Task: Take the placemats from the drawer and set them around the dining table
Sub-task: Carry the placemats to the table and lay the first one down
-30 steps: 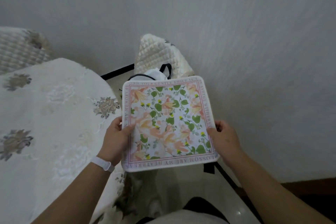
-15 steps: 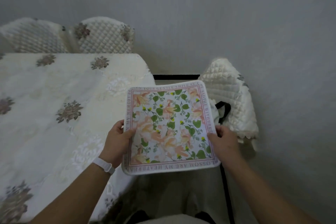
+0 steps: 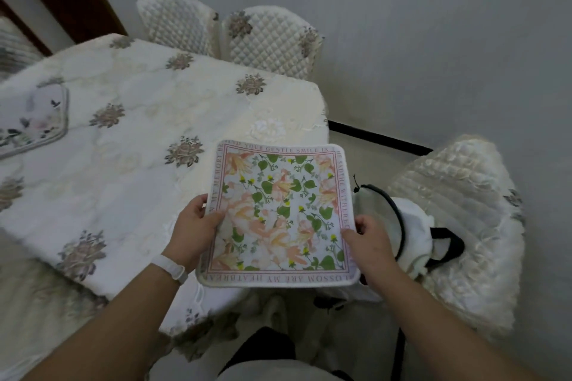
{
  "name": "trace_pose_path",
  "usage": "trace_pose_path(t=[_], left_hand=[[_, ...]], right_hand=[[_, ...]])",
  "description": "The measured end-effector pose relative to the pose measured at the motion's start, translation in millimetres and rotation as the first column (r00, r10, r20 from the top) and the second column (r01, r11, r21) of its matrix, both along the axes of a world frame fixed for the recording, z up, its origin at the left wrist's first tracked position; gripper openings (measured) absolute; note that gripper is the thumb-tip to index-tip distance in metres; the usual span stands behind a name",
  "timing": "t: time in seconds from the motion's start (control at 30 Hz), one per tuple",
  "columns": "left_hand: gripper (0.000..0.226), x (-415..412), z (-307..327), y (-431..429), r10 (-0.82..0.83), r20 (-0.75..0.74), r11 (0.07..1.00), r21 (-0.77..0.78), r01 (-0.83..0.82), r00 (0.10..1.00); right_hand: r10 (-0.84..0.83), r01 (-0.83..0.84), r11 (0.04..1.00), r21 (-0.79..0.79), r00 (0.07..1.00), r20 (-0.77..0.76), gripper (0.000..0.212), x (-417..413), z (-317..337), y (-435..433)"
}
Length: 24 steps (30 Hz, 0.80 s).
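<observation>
The floral placemat [image 3: 278, 213] has border lettering: "MY MEMORY" above the left hand [image 3: 192, 226], "WITHERE" above the right hand [image 3: 368, 238], and "YOUR GENTLE SMILE IS" along the edge beyond them. The nearest edge, upside down, reads "LOSSOM ARE MY HEATBREA".

- Left hand [image 3: 193, 227] and right hand [image 3: 370, 237] grip opposite edges of a floral placemat [image 3: 280, 216], held at the table's [image 3: 139, 145] near-right corner.
- Another placemat [image 3: 31, 120] lies at the table's left edge.
- Quilted chairs [image 3: 266, 40] stand along the far edge.

Turned toward the dining table [image 3: 130, 139]
It now fills the frame's left; a laid placemat [image 3: 31, 120] has come into view at far left.
</observation>
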<state>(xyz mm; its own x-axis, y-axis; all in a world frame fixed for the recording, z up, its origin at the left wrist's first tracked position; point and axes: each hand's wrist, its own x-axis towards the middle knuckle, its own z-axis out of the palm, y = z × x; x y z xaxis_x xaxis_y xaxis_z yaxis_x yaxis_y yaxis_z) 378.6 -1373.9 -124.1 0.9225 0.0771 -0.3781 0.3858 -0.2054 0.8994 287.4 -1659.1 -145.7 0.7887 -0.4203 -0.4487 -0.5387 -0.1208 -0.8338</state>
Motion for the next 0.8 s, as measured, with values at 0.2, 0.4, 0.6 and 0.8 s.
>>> trace_pose_path(t=[0.2,0.4,0.6,0.8], left_hand=[[0.018,57.8,-22.1,28.0,-0.036,-0.016,0.998,0.051,0.037,0.999],[0.02,135.2,-47.5,38.1,-0.136,-0.038,0.986,0.087,0.139,0.99],[0.016,200.4,-66.3,45.8,-0.23,-0.062,0.967,0.102,0.235,0.971],[0.016,237.3,-77.5,40.5,-0.315,-0.028,0.937,0.15,0.315,0.949]], right_hand=[[0.069,-0.069,0.997,0.021,0.997,-0.032,0.006,47.6,-9.6,20.2],[0.055,-0.058,0.998,-0.022,0.992,-0.116,0.005,101.0,-26.8,37.7],[0.019,-0.024,0.999,-0.025,0.983,-0.183,0.005,145.0,-50.1,54.1],[-0.002,0.001,1.0,-0.004,0.97,-0.244,0.005,169.0,-72.1,59.0]])
